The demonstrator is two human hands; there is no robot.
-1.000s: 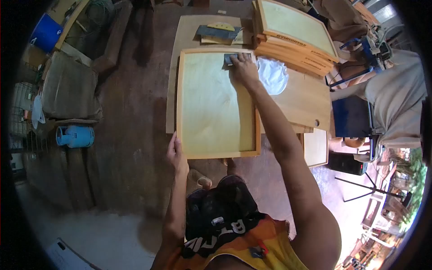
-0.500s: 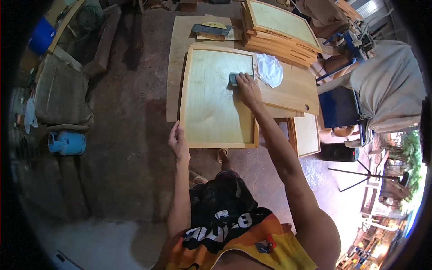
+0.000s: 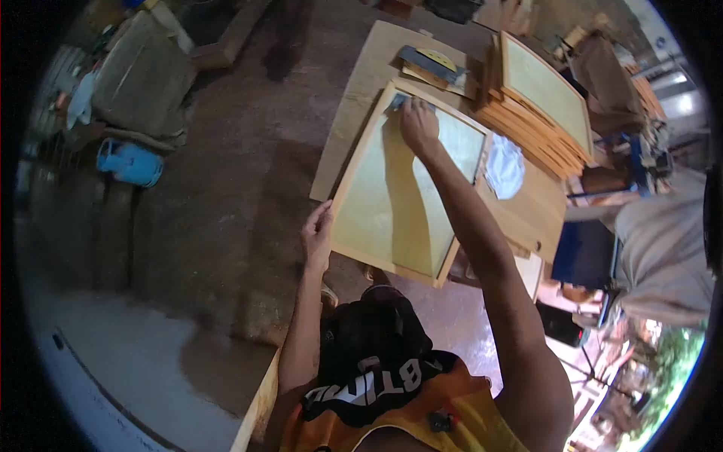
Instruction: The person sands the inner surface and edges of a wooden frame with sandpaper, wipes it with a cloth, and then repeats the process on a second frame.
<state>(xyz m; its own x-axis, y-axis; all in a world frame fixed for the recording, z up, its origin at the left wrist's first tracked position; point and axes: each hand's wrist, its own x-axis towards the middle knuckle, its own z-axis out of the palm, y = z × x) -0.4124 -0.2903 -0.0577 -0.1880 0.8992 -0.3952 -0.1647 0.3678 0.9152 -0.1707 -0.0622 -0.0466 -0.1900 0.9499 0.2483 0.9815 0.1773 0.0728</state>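
A shallow wooden tray-like panel (image 3: 369, 203) with a raised rim lies on the worktable, turned at a slant. My left hand (image 3: 318, 235) grips its left rim near the front corner, fingers closed on the edge. My right hand (image 3: 419, 126) presses a small dark grey-green sanding block (image 3: 399, 102) on the panel's surface in the far left corner. The fingers cover most of the block. My arm's shadow runs down the panel.
A stack of similar framed panels (image 3: 535, 105) stands at the back right, beside a white cloth (image 3: 504, 167). Dark and yellow abrasive sheets (image 3: 437, 64) lie behind the panel on the brown board (image 3: 354, 113). A blue gas cylinder (image 3: 129, 162) stands on the floor at left.
My right hand has moved the sanding block from the panel's right side to its far left corner. The view has turned, so the panel appears slanted; my left hand stays at the left rim.
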